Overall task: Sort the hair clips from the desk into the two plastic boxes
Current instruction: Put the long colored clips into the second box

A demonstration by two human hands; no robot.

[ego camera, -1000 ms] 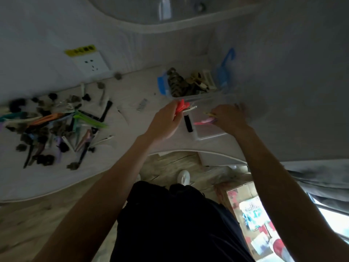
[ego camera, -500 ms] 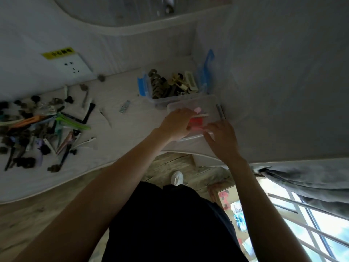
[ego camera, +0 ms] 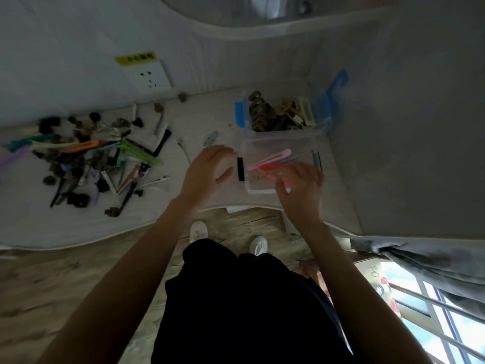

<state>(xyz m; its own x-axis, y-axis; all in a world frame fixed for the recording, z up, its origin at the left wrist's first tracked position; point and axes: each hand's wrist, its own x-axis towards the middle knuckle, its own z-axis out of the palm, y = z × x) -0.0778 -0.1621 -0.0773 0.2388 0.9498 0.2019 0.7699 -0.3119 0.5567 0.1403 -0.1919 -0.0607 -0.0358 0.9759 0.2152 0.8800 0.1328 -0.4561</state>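
Basically, head view only: both hands sit at the near clear box, likely because a drop-off is in hand. The left hand hovers just left of the box, fingers loosely spread, empty. The right hand is over its near right corner, fingers relaxed; blurred, seemingly holding nothing. Pink and red clips lie inside it. Behind it, the blue-latched box holds brown claw clips, so it looks like sorting by type. Far left of the box on the worktop, the unsorted pile waits.

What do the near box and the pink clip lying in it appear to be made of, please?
The near box looks like clear, glossy plastic: the desk shows through its walls. The pink clip seems smooth, opaque plastic, judging by its even pastel colour, though blur leaves that uncertain.
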